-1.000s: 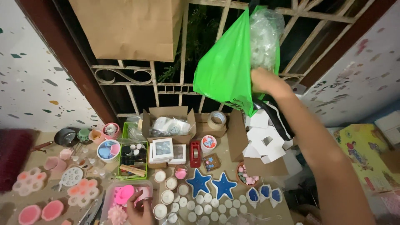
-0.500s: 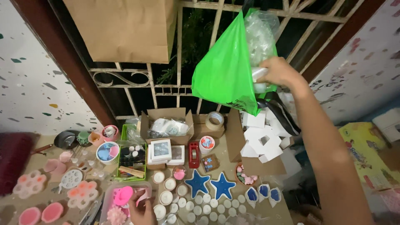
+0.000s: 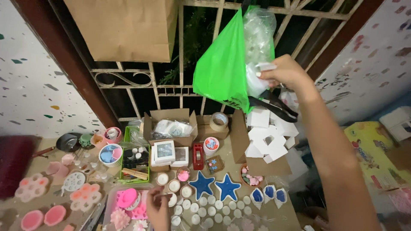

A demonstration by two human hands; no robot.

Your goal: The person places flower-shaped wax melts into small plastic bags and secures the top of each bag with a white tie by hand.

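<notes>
Bright, even indoor light, soft shadows, slight blur and wide-angle edge stretch.

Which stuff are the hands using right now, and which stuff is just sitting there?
In use:
- right hand reaching into the green bag that hangs on the window grille
- clear plastic bag inside it
- left hand low over the small white discs

Just lying about:
- two blue stars
- tape roll
- white boxes
- pink flower moulds
- brown paper bag
</notes>
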